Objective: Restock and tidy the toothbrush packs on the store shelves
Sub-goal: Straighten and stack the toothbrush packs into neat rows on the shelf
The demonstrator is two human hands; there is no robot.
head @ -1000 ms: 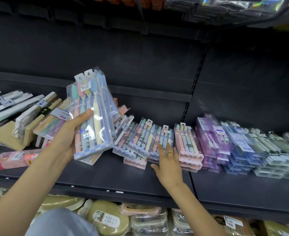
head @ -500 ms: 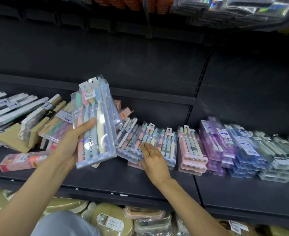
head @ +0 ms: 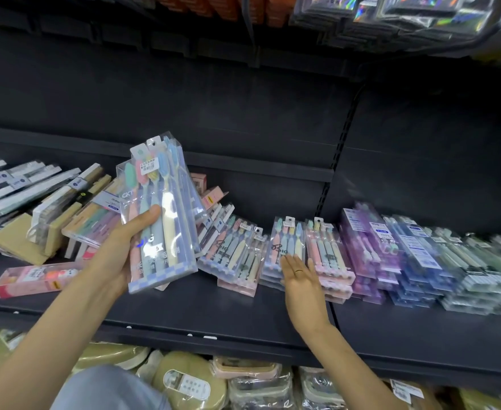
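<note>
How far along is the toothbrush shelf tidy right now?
Done: the purple and blue packs on the right sit in neat overlapping rows. In hand: the left hand holds a clear stack of packs; the right hand lies flat on the pastel packs, squaring them. Left: the jumbled boxes on the left.

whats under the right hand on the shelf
The right hand lies flat on a stack of clear toothbrush packs. Pack edges show below it; how many it covers cannot be seen.

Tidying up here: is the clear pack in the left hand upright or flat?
Upright, slightly tilted: the clear toothbrush pack has brush heads up.
</note>
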